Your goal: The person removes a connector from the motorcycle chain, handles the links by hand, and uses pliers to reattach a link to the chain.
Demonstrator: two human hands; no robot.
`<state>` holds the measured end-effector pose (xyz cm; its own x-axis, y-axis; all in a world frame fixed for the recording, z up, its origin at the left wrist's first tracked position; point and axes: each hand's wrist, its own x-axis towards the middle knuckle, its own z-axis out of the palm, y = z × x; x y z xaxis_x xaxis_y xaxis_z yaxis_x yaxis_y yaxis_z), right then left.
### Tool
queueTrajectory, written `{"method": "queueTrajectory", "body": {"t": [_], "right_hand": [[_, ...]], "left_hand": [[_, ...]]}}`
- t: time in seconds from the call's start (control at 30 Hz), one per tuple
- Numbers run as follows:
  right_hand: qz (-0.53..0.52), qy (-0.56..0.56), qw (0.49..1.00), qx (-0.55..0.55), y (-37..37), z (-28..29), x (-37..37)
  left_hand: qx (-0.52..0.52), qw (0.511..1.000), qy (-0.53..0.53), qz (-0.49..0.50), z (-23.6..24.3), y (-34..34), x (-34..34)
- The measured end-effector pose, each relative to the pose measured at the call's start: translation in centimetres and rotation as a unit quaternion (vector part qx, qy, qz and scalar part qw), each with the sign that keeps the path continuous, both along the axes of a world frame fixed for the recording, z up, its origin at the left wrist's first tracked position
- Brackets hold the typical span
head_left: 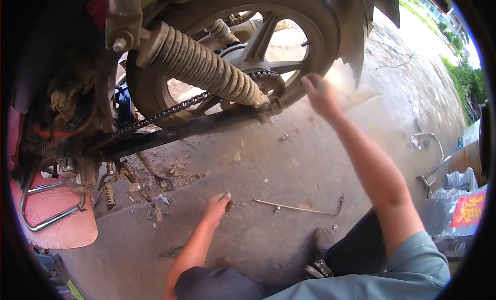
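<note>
A motorcycle's rear wheel (335,36) with a dusty tyre fills the upper middle. My right hand (321,96) is at the tyre's lower right edge, fingers curled closed; whether they touch the rubber or hold something is hidden. My left hand (218,206) is low over the concrete, thumb and fingers pinched on a small metal piece (228,193) too small to name. A chain (170,111) runs to the rear sprocket (271,83) above the black swingarm (191,132). A dusty coil-spring shock absorber (201,65) slants down to the swingarm's end.
On the ground lie a thin metal rod (297,208) with a bent end and small loose parts. A red mudflap (59,212) and chrome bar (54,220) are at the left. At the right stand a bent metal tube (434,140) and a grey container (447,215).
</note>
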<state>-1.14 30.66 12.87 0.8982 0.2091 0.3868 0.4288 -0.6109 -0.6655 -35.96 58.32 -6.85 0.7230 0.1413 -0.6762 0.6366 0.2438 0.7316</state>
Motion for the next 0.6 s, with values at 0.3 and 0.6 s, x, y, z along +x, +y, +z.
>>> {"method": "queueTrajectory", "body": {"t": [0.3, 0.6], "right_hand": [[0.048, 0.301, 0.952, -0.018, 4.4, 2.0, -11.4], [-0.053, 0.064, 0.996, 0.028, 10.6, -2.7, -14.2]], "left_hand": [[0.038, 0.989, -0.097, -0.109, 5.8, -1.4, 6.7], [0.023, 0.984, -0.06, -0.164, 6.8, -4.1, 4.5]]}}
